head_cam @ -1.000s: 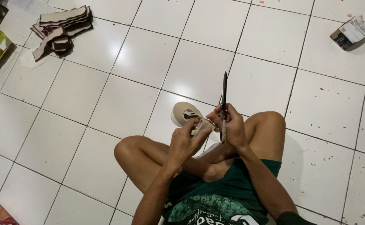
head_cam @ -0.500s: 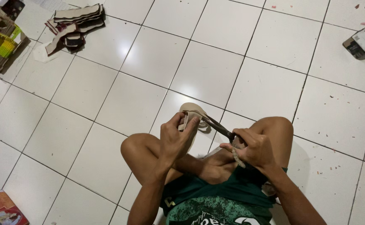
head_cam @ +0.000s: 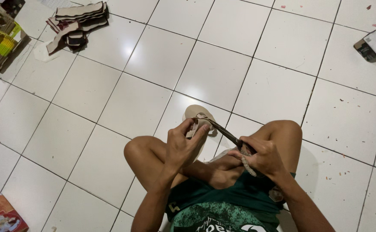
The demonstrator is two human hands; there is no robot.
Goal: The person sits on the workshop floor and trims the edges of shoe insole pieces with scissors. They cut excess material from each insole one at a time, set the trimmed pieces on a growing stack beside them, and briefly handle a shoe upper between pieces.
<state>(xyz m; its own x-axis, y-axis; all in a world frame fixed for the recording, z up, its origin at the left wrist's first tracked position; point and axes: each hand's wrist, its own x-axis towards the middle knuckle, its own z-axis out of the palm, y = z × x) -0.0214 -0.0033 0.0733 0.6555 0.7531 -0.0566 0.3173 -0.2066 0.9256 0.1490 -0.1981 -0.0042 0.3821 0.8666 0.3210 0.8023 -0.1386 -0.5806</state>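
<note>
**Hands cutting a tan sole piece, cut only partly along**

Both hands are working over our crossed legs as we are sitting on the tiled floor (head_cam: 248, 73). Our left hand (head_cam: 183, 144) is gripping the tan sole-shaped piece (head_cam: 195, 115), holding it out just beyond our knees, while our right hand (head_cam: 261, 157) is clenching the handles of the scissors (head_cam: 224, 131), whose blades are meeting the near edge of the piece. We are judging the trimming as under way: most of the outline is looking whole, and how much edge is left we cannot tell.

Nothing is standing in the way close by. Well off to the far left, a heap of cut cardboard pieces (head_cam: 74, 21) is lying; far right, a small carton (head_cam: 375, 43); near left, a colourful box (head_cam: 1, 215).
</note>
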